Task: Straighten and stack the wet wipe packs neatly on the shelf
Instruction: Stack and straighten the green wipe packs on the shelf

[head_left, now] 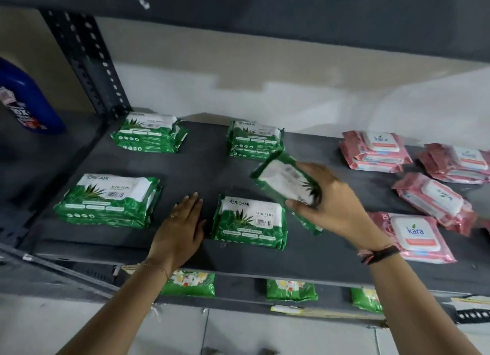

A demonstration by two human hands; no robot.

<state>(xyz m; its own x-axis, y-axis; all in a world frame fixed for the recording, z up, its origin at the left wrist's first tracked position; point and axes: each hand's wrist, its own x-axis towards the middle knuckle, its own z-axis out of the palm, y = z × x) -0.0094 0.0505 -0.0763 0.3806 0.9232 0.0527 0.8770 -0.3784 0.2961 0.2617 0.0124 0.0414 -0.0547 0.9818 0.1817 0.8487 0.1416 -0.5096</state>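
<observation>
Green film packs of wipes lie in low stacks on the dark shelf [201, 166]: one stack at back left [149, 133], one at back middle [254, 140], one at front left [108, 199], and a front-middle stack [252, 223] just ahead of the person. To the right, well apart from the green ones, sit pink packs [376, 150] with white flip lids, some squared up and one [434, 202] lying askew.

From the head view, the right hand [336, 203] grips a green pack [286, 181] lifted off the shelf and tilted, above the right edge of the front-middle stack. The thumb crosses its printed face and the fingers wrap under the near end, so the hand is clenched on the pack's short end. The left hand [180, 227] lies flat and released on the bare shelf, fingers spread, just beside the left edge of the same stack and holding nothing.

These packs look light and soft. The film is glossy and likely slippery, and the moist contents should give under pressure, so a held end would sag or bend rather than stay stiff. The crimped end seals are thin and would crumple if pinched. A broad hold across the body, thumb on top and fingers beneath, seems safest; nothing here is fragile, though hard squeezing could dent the pack. Laid flat, the packs should settle on one another, but the slick film may let an upper one slide, so the edges want squaring by hand once it lies on the stack.
</observation>
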